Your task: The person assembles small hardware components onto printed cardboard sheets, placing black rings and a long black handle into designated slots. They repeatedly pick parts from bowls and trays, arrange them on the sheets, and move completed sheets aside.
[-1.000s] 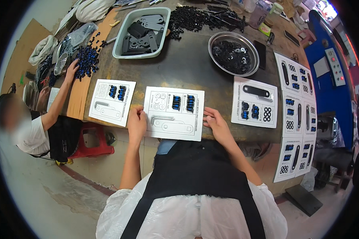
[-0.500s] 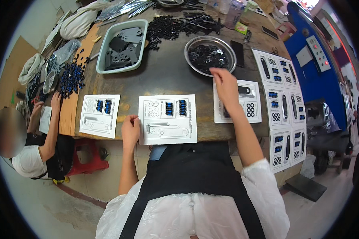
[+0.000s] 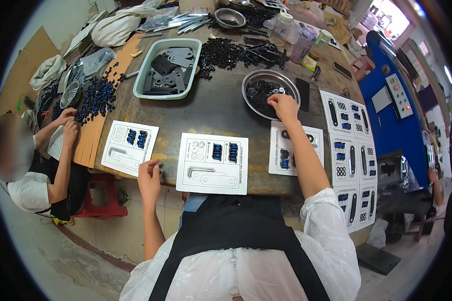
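Reaching further since half a second ago, right hand [image 3: 283, 106] now dips curled fingertips into the steel bowl of black washers [image 3: 260, 93], apparently pinching some; left hand [image 3: 149, 174], fingers loosely bent, rests beside the white parts card [image 3: 213, 163].

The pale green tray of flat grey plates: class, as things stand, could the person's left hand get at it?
Probably yes. The left hand rests at the table's near edge, and bare tabletop lies between the two white cards towards the green tray. It sits far back, so it would need a long stretch.
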A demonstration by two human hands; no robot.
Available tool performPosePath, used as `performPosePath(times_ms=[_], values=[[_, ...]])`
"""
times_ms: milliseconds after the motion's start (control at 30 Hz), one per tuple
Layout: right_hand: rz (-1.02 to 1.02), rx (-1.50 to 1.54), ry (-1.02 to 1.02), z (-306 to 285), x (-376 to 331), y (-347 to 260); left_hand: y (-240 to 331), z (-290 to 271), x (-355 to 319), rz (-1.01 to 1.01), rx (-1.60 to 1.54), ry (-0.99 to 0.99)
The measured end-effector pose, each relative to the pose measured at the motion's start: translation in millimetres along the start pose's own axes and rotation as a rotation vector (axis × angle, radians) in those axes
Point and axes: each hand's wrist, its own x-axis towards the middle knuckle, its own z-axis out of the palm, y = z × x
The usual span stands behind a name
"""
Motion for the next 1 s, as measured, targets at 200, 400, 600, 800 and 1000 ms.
performPosePath(times_ms=[200,400,600,800,1000], values=[[-0.047,0.438,0.029,-13.8,-6.8,-38.6,5.0,2.3,13.7,0.010,-0.035,0.032],[-0.471,0.371,-0.407,27.2,-111.8,-202.5,21.5,18.5,18.7,0.095,-0.063,0.029],[-0.588,0.283,-0.363,77.6,-136.3,-215.6,34.0,26.9,1.8,0.171,0.067,-0.149],[-0.342,0.497,-0.278,28.2,-138.6,-199.6,38.3,38.6,-1.8,0.348,0.324,-0.223],[-0.126,0.555,-0.200,-2.6,-143.6,-153.4,37.2,47.9,3.5,0.498,0.445,-0.281]])
